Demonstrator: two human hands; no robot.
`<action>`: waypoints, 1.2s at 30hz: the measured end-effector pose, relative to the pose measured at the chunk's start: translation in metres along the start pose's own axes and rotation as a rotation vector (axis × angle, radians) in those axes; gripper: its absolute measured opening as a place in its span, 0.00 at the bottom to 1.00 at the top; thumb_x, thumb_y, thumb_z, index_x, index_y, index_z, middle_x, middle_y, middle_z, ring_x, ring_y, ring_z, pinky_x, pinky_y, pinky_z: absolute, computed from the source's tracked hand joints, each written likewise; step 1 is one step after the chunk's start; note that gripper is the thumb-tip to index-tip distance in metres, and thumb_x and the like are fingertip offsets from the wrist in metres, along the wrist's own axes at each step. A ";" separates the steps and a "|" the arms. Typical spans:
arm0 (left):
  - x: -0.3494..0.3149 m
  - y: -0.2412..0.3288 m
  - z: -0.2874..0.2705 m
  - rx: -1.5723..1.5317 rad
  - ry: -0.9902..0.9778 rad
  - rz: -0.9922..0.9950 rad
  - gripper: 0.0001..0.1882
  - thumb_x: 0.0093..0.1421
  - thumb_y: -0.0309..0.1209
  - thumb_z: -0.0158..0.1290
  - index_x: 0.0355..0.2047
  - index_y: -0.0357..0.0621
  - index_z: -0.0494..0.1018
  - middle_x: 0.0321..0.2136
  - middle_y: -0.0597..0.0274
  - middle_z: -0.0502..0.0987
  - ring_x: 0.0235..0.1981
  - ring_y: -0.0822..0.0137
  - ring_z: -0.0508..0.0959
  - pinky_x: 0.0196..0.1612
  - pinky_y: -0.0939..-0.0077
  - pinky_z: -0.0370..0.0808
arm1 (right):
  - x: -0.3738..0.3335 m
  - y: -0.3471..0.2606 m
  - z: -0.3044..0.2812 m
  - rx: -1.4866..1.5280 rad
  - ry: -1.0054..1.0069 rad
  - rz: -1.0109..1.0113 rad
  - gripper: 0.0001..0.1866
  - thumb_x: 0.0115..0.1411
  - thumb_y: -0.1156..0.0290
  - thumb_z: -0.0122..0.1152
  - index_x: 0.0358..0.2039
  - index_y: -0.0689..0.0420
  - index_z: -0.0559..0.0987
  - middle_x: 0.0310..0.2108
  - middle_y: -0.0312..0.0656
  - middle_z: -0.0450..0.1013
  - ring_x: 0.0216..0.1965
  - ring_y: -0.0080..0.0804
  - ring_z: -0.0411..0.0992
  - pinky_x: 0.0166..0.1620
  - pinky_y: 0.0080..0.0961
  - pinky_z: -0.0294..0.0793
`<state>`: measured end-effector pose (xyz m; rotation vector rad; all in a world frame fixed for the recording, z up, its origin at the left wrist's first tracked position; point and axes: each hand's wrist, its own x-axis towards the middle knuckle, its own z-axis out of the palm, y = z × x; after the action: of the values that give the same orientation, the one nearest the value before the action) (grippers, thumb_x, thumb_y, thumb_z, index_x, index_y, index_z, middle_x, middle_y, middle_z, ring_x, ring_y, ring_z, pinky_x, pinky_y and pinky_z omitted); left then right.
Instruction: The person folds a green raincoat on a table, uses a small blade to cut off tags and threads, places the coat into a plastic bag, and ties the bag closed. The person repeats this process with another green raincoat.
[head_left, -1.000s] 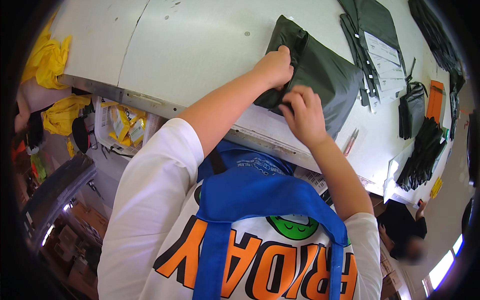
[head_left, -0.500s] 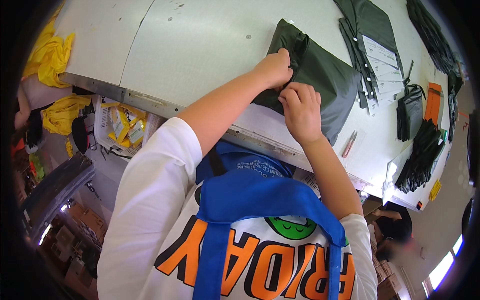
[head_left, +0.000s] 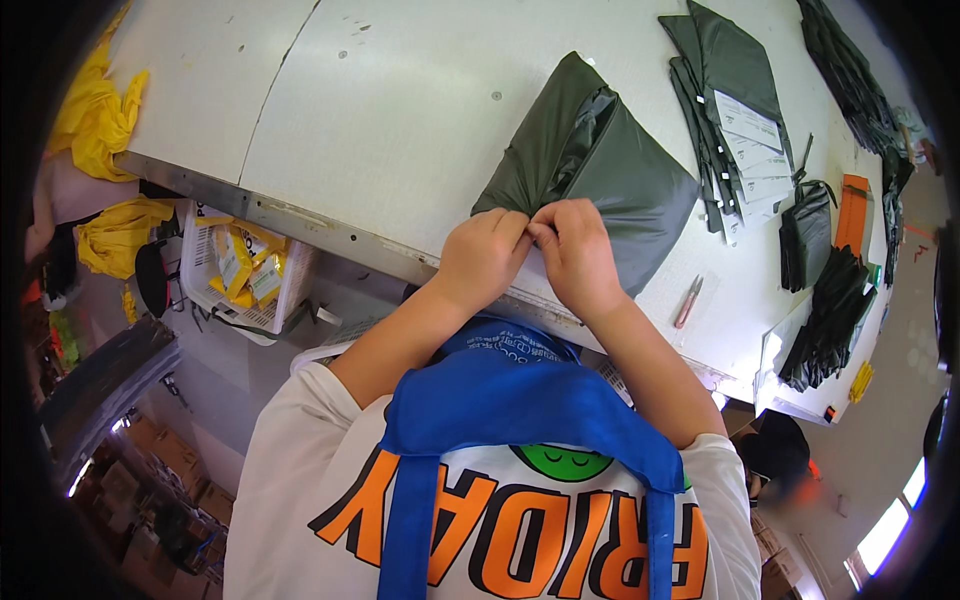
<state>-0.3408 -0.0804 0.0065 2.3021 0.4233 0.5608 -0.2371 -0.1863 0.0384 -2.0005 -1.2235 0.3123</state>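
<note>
A dark green, shiny folded fabric bundle lies on the white worktable, a black opening or fold running across it. At its near edge my left hand pinches the gathered fabric. My right hand is right beside it, thumb and fingers closed on the same edge, fingertips meeting those of the left. What exactly lies between the fingertips is hidden. To the right of the bundle rests a small pair of thread snips with reddish handles.
Dark green pouches with white paper tags lie at the far right. Nearer sit a black pouch, an orange strip and a black fabric heap. Left, below the table edge, a white basket holds yellow packets; yellow fabric hangs beyond.
My left hand has drawn back from the bundle's middle to its near edge, beside the right. The right hand has shifted slightly left and nearer. The bundle has turned a little, showing its dark fold.
</note>
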 end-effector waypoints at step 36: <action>-0.015 -0.024 -0.025 -0.057 -0.371 -0.177 0.07 0.48 0.27 0.56 0.22 0.42 0.67 0.20 0.55 0.72 0.24 0.52 0.74 0.27 0.61 0.70 | 0.054 0.026 0.013 -0.331 -0.009 -0.057 0.07 0.53 0.71 0.61 0.30 0.54 0.71 0.31 0.36 0.71 0.40 0.38 0.68 0.44 0.37 0.60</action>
<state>-0.3698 -0.0565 0.0014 2.2217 0.4168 0.0537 -0.1995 -0.1418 0.0200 -2.2375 -1.4084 0.0934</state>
